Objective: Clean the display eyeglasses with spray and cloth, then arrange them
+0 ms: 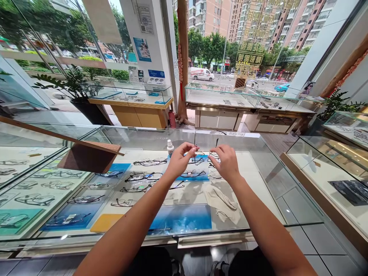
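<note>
Both my hands are raised over a glass display counter (267,180) full of spectacles. My left hand (179,159) pinches one side of a thin pair of glasses (201,155), and my right hand (225,161) pinches the other side. The frame hangs between the two hands above the glass, and its lenses are hard to make out. A small white bottle (170,147) stands on the counter just left of my left hand. A pale cloth (222,203) lies on the glass below my right forearm.
Several pairs of glasses (143,177) lie on blue and white mats inside the case. A slanted wooden stand (86,155) sits at the left. Other glass counters (221,97) stand behind and at the right, with windows beyond onto a street.
</note>
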Demonstrator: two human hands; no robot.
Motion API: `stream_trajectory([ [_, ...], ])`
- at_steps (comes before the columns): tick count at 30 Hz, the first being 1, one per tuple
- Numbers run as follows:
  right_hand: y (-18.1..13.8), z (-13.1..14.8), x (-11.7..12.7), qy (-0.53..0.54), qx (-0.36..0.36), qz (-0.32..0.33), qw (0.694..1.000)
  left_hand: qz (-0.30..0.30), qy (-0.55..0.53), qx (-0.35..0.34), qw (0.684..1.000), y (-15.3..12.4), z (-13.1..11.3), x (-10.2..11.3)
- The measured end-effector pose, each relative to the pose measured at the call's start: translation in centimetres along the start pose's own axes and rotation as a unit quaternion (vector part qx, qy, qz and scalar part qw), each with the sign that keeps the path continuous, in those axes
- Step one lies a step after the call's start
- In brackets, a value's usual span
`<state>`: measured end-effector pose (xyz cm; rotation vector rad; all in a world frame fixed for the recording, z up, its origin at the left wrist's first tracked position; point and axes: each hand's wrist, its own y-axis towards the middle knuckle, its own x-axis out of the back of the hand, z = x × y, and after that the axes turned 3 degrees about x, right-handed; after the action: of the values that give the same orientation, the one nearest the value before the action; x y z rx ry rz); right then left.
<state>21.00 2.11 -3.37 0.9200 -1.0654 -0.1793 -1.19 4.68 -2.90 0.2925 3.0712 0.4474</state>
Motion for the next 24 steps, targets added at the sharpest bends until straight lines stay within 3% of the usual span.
stream_trajectory([
  [7,0.0,-0.1,0.1,-0.004,-0.011,0.010,1.000,-0.088,-0.072,-0.008,0.994,0.6,-0.7,0.5],
  [14,0.0,1.9,0.6,0.096,-0.043,-0.013,0.994,-0.030,0.024,-0.043,0.998,0.0,0.1,0.1],
  [19,-0.1,2.9,0.0,0.244,-0.039,-0.007,0.969,0.003,0.064,-0.064,0.996,-1.0,-0.1,-1.0],
  [24,-0.4,2.7,-1.2,0.323,-0.047,-0.014,0.945,0.029,0.047,-0.064,0.996,-1.3,-0.5,-1.4],
])
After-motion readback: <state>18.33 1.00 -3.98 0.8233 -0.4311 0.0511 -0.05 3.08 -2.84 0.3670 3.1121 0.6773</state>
